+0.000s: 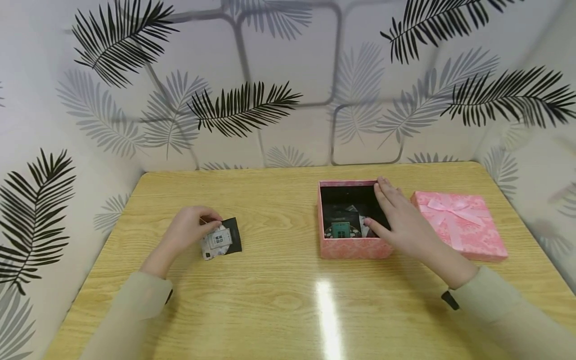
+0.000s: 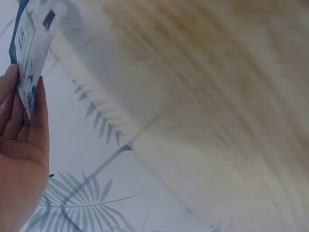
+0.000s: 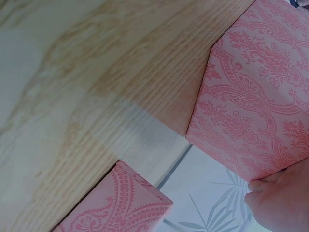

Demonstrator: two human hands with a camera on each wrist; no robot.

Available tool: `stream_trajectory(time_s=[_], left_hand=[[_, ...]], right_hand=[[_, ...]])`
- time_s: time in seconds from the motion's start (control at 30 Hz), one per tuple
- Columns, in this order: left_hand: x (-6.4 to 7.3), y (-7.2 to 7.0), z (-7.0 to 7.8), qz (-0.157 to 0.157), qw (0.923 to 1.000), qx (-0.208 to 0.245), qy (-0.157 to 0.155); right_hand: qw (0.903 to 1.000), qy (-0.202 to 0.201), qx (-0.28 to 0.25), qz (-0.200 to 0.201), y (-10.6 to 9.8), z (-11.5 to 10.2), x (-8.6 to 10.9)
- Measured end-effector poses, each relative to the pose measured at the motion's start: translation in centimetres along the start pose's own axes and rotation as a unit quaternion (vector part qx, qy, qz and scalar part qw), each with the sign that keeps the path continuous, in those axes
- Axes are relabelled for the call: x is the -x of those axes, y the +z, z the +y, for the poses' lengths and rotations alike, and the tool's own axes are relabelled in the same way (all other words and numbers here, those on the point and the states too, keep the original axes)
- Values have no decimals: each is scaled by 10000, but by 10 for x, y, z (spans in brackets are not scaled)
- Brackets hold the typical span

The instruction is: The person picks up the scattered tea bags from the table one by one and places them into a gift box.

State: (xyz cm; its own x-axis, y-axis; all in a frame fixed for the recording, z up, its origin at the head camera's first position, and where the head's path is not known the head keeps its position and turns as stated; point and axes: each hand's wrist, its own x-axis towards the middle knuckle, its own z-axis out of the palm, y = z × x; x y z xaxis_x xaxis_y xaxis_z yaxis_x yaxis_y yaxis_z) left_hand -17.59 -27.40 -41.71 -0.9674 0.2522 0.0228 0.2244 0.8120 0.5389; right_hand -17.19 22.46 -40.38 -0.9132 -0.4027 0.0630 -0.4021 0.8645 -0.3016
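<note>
In the head view, my left hand (image 1: 191,230) pinches a small flat white sachet (image 1: 218,240) with a printed label between thumb and fingers, left of the table's middle. A black square packet (image 1: 235,235) shows behind it. The left wrist view has the sachet (image 2: 36,43) upright in the fingers, its dark backing along one edge. My right hand (image 1: 400,215) rests over the right rim of an uncovered pink box (image 1: 355,248), fingers stretched toward the back corner and thumb over the inside. Within the black interior lie a black packet with a green label (image 1: 340,230) and some white packets.
The pink lid (image 1: 468,225), with a ribbon bow, lies right of the box behind my right forearm. Everything stands on a wood-grain table (image 1: 270,300), whose back edge meets a wall (image 1: 288,135) with a leaf pattern.
</note>
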Motion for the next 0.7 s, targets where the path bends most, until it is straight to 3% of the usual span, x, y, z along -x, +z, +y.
stream_trajectory(time_s=[0.43, 0.7], left_hand=[[-28, -8, 31, -85, 9989, -172, 435], [-52, -13, 63, -182, 9970, -268, 704]], right_hand=[[10000, 19, 51, -50, -1, -2, 0], [9999, 35, 82, -83, -3, -4, 0]])
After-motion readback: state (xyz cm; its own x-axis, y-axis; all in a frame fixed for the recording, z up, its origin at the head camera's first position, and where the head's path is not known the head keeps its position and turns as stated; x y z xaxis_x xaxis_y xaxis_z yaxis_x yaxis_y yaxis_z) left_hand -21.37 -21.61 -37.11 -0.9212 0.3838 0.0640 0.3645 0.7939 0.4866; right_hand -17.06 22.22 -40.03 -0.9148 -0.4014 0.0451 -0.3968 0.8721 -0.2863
